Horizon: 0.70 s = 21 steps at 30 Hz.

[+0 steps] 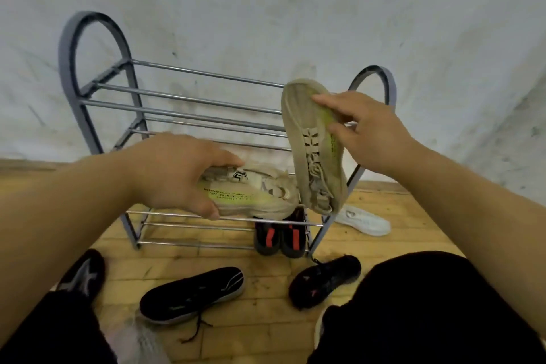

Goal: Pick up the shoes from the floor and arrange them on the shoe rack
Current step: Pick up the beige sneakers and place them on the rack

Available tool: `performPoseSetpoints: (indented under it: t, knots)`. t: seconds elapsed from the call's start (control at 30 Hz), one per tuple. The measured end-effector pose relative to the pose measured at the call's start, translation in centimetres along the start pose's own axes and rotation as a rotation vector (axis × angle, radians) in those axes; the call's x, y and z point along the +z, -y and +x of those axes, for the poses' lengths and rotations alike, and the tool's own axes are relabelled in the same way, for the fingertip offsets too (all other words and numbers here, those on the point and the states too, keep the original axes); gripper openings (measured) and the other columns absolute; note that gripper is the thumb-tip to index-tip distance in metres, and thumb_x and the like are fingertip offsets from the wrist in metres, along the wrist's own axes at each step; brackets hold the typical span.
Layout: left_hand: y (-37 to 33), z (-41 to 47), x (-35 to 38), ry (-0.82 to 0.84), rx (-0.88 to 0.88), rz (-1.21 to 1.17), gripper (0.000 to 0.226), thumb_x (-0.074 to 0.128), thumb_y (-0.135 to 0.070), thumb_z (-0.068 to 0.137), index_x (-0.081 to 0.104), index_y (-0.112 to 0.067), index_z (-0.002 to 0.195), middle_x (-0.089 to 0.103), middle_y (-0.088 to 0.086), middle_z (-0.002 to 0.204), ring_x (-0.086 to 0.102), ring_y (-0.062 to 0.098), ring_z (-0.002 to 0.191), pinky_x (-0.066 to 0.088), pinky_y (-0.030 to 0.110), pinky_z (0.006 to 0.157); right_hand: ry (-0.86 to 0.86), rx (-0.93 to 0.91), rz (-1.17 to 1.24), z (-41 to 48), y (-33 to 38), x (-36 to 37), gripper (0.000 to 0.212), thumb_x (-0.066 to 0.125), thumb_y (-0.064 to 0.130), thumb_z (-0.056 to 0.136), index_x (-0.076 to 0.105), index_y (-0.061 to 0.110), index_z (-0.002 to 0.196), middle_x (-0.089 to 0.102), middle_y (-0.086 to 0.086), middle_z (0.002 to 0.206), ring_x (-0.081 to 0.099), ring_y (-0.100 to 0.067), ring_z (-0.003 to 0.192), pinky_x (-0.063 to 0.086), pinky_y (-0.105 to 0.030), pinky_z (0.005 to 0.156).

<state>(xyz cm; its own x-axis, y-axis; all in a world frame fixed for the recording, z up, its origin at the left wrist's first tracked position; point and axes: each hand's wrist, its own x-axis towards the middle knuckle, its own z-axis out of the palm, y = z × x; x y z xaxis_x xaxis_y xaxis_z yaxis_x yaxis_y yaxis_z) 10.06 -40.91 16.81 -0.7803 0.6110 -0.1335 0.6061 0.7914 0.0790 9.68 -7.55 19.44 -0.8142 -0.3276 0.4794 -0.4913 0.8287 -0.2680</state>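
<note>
Head view: left hand [177,177] grips the first beige shoe [254,195], fingers over the top and thumb under the sole. The shoe lies sideways in front of the shoe rack [192,94], around the lower rails; cannot tell if it touches a rail. Right hand [372,133] grips the second beige shoe [313,145] with fingers curled over its side, toe up and heel down, tilted, at the rack's right end. The two beige shoes nearly meet at the heel. Black-and-red pair [279,236] sits side by side on the bottom tier, right side. White shoe [363,221] lies on the wooden floor [266,319] just right of the rack. Three black shoes are on the floor near the person's knees: centre shoe [192,292], right shoe [325,278], left shoe [82,275]. Top tiers hold bare rails.
</note>
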Motion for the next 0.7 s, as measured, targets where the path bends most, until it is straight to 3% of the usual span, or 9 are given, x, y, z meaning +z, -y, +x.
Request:
performPoseSetpoints:
  t: [0.17,0.3,0.37,0.43,0.5,0.63,0.7]
  knots:
    - [3.2,-2.0,3.3,0.226,-0.031,0.054,0.105,0.069,-0.081,0.063,0.022,-0.055,0.154,0.05,-0.017,0.145,0.053,0.012,0.125,0.047,0.036,0.1,0.213,0.0,0.032,0.0,0.5,4.2,0.056,0.064,0.008,0.097,0.055,0.037,0.144,0.059,0.013,0.123,0.054,-0.004,0.108,0.05,-0.029,0.095]
    - [4.7,-1.8,5.1,0.299,-0.045,0.047,0.102,0.071,-0.077,0.065,0.026,-0.053,0.153,0.048,-0.017,0.151,0.053,0.012,0.13,0.049,0.035,0.1,0.42,0.007,0.016,-2.6,-0.9,8.4,0.057,0.061,0.01,0.1,0.05,0.039,0.148,0.059,0.011,0.126,0.052,-0.008,0.109,0.05,-0.034,0.094]
    - [5.1,-1.3,5.9,0.31,-0.042,0.02,0.101,0.071,-0.077,0.065,0.026,-0.053,0.153,0.047,-0.017,0.151,0.052,0.012,0.13,0.048,0.036,0.101,0.534,0.064,0.009,-3.7,-1.4,10.1,0.058,0.058,0.01,0.101,0.049,0.044,0.148,0.054,0.019,0.129,0.05,-0.004,0.11,0.046,-0.03,0.093]
    - [5.1,-0.9,6.7,0.318,-0.032,0.019,0.101,0.071,-0.077,0.066,0.026,-0.053,0.153,0.047,-0.017,0.15,0.053,0.013,0.128,0.049,0.037,0.099,0.652,0.095,-0.002,-5.0,-1.6,11.9,0.059,0.055,0.008,0.101,0.051,0.044,0.146,0.051,0.027,0.122,0.048,-0.002,0.107,0.039,-0.025,0.088]
    - [5.0,-0.5,7.3,0.33,-0.024,0.048,0.102,0.069,-0.08,0.065,0.025,-0.052,0.153,0.046,-0.015,0.15,0.053,0.015,0.128,0.049,0.039,0.099,0.746,0.115,-0.014,-6.2,-1.9,13.4,0.059,0.054,0.007,0.101,0.051,0.044,0.147,0.048,0.032,0.112,0.052,-0.01,0.105,0.037,-0.024,0.085]
    - [5.4,0.3,8.3,0.349,-0.03,0.058,0.102,0.07,-0.08,0.064,0.027,-0.052,0.152,0.05,-0.014,0.147,0.054,0.018,0.126,0.05,0.043,0.097,0.766,0.241,0.006,-7.2,-3.2,15.9,0.055,0.053,0.009,0.102,0.052,0.042,0.147,0.052,0.01,0.148,0.05,-0.02,0.132,0.044,-0.027,0.094]
    - [5.5,0.7,8.8,0.351,-0.025,0.06,0.102,0.072,-0.078,0.064,0.027,-0.053,0.152,0.05,-0.014,0.146,0.054,0.019,0.126,0.049,0.043,0.097,0.712,0.405,0.068,-7.5,-3.8,17.3,0.053,0.052,0.009,0.103,0.053,0.04,0.146,0.05,0.005,0.151,0.055,-0.017,0.123,0.047,-0.022,0.085]
